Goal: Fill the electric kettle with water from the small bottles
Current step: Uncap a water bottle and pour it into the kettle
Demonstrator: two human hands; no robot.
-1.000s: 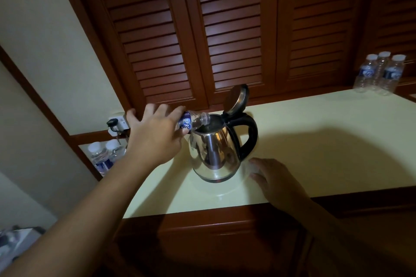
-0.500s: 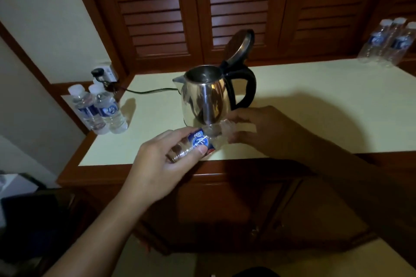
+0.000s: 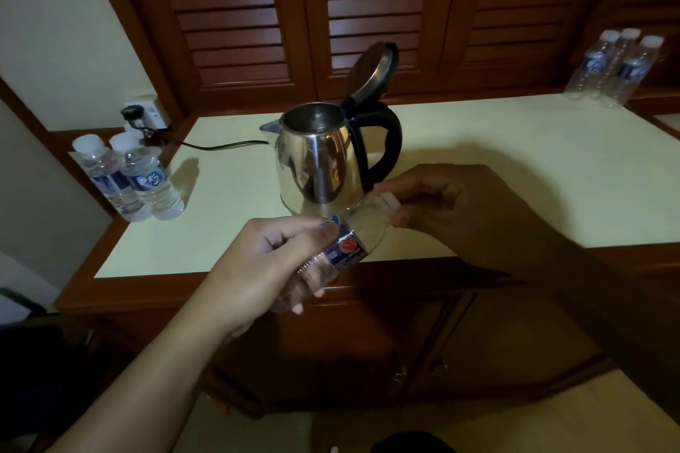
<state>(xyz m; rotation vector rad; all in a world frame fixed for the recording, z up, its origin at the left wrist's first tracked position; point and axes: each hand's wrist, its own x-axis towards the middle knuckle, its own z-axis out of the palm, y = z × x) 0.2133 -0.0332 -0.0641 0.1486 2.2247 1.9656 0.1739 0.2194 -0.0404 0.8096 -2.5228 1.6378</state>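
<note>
The pale countertop carries the open kettle, two left bottles, three far-right bottles.

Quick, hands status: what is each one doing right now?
Left hand: closed around the small bottle, holding it tilted.
Right hand: fingers pinched on the bottle's cap.

Dim room. Cream worktop edged in dark wood, cabinet doors below. Louvered wooden shutters behind. Pale wall left, wall socket at the worktop's back-left corner. Light floor.
</note>
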